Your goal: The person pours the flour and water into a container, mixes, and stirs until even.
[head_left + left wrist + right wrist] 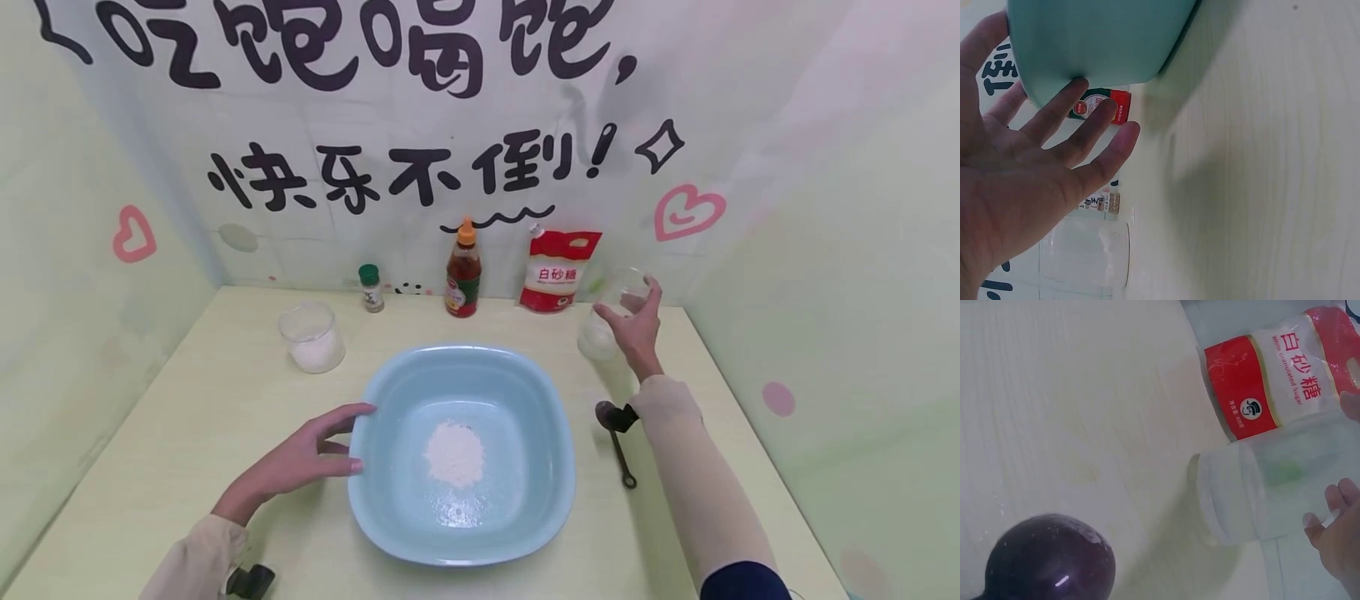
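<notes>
A light blue basin with a small mound of white powder on its bottom sits in the middle of the table. Spread fingers of my left hand touch its left rim and outer wall; in the left wrist view they look mostly straight. At the back right, my right hand holds a clear jar between thumb and fingers. A dark spoon lies near my right forearm, its bowl large in the right wrist view. What the jar contains is hard to make out.
Along the back wall stand a green-capped shaker, a red sauce bottle with an orange cap, and a red-and-white sugar pouch. A clear glass container with white contents stands at the back left. Walls enclose the table's back and sides.
</notes>
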Tool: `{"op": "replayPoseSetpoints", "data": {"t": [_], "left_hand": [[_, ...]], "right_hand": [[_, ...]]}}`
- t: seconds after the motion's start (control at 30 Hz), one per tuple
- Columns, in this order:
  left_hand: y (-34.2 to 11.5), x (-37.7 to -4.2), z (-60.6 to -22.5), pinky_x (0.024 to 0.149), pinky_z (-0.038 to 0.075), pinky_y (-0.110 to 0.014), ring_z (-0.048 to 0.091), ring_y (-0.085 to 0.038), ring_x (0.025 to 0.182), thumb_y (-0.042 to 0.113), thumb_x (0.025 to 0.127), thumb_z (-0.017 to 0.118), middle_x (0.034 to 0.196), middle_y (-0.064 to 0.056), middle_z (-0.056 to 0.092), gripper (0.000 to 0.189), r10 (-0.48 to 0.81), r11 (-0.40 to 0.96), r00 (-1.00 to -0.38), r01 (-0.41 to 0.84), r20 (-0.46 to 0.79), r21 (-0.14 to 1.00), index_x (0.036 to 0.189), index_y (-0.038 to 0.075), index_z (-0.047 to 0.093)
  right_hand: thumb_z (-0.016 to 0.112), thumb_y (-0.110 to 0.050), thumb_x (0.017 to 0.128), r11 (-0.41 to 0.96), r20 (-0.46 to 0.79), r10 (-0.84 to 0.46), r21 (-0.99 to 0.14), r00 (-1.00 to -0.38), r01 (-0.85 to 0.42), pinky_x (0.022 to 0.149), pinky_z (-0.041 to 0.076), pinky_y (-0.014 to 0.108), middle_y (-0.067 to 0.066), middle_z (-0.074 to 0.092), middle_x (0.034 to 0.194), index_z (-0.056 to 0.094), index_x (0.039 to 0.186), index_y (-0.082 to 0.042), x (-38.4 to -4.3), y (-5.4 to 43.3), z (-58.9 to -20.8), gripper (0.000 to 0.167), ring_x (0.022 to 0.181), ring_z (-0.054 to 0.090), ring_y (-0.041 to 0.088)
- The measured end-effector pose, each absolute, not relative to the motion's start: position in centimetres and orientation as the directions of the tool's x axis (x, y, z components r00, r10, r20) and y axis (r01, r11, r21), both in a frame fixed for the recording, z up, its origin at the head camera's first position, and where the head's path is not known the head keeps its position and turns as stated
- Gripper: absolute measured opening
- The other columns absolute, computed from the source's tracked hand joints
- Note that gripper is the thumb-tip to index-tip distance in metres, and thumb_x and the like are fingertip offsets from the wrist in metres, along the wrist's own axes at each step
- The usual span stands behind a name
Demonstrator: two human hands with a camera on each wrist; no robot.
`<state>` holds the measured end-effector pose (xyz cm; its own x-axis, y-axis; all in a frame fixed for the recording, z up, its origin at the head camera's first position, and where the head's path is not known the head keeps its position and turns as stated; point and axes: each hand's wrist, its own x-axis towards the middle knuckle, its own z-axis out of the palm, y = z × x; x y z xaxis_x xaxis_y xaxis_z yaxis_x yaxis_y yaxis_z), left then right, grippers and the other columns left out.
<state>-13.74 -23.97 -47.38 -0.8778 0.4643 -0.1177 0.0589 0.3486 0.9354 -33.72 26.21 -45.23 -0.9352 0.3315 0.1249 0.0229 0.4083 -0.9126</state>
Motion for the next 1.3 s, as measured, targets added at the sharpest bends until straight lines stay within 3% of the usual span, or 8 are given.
{"op": "replayPoseSetpoints", "data": {"t": [0.2, 0.37, 0.57, 0.73, 0.97, 1.3], "left_hand": [[-23.9, -13.9, -47.4, 0.088, 0.058, -0.039, 0.063, -0.043, 0.116, 0.018, 0.089, 0.073, 0.153, -0.025, 0.038, 0.068, 0.468, 0.346, -0.875, 0.056, -0.121, 0.937, 0.149, 0.011, 0.040], [-23.9, -13.9, -47.4, 0.086, 0.058, -0.032, 0.064, -0.043, 0.115, 0.017, 0.089, 0.073, 0.153, -0.026, 0.038, 0.069, 0.475, 0.330, -0.872, 0.055, -0.116, 0.942, 0.149, 0.010, 0.040], [-23.9, -13.9, -47.4, 0.086, 0.058, -0.032, 0.065, -0.043, 0.112, 0.015, 0.089, 0.073, 0.152, -0.030, 0.038, 0.068, 0.487, 0.315, -0.868, 0.067, -0.100, 0.947, 0.149, 0.007, 0.040], [-23.9, -13.9, -47.3, 0.086, 0.058, -0.033, 0.064, -0.043, 0.113, 0.015, 0.089, 0.073, 0.152, -0.028, 0.038, 0.068, 0.476, 0.315, -0.872, 0.052, -0.111, 0.948, 0.149, 0.008, 0.041], [-24.0, -14.0, -47.6, 0.086, 0.059, -0.040, 0.063, -0.042, 0.115, 0.018, 0.089, 0.074, 0.153, -0.026, 0.038, 0.069, 0.462, 0.327, -0.877, 0.026, -0.136, 0.945, 0.149, 0.012, 0.041], [-24.2, -14.1, -47.7, 0.086, 0.059, -0.041, 0.064, -0.039, 0.114, 0.019, 0.088, 0.074, 0.151, -0.023, 0.042, 0.070, 0.450, 0.321, -0.879, -0.003, -0.155, 0.947, 0.150, 0.017, 0.041]], "right_hand": [[0.079, -0.037, 0.085, 0.434, 0.192, 0.217, -0.897, -0.957, -0.081, 0.113, 0.040, 0.053, 0.016, 0.046, 0.148, 0.013, 0.155, -0.036, -33.2, 26.0, -43.4, 0.097, 0.137, 0.047, 0.033], [0.080, -0.032, 0.084, 0.500, 0.221, 0.008, -0.845, -0.975, -0.188, 0.109, 0.041, 0.060, 0.019, 0.047, 0.146, 0.014, 0.155, -0.035, -32.0, 25.4, -41.1, 0.097, 0.133, 0.050, 0.038], [0.083, -0.024, 0.081, 0.553, 0.244, -0.242, -0.761, -0.939, -0.340, 0.103, 0.046, 0.062, 0.018, 0.051, 0.140, 0.021, 0.154, -0.032, -29.9, 24.0, -38.4, 0.096, 0.128, 0.055, 0.040], [0.086, -0.023, 0.077, 0.582, 0.194, -0.411, -0.696, -0.891, -0.420, 0.097, 0.050, 0.061, 0.014, 0.045, 0.148, 0.021, 0.156, -0.032, -27.8, 22.7, -36.5, 0.103, 0.129, 0.052, 0.041], [0.087, -0.022, 0.074, 0.621, 0.099, -0.596, -0.573, -0.797, -0.535, 0.095, 0.053, 0.058, 0.009, 0.050, 0.143, 0.031, 0.155, -0.027, -25.5, 20.5, -34.3, 0.099, 0.123, 0.055, 0.035], [0.090, -0.022, 0.071, 0.698, -0.109, -0.643, -0.491, -0.758, -0.522, 0.089, 0.058, 0.048, 0.002, 0.057, 0.136, 0.034, 0.154, -0.035, -23.0, 18.4, -32.7, 0.101, 0.121, 0.056, 0.028]]}}
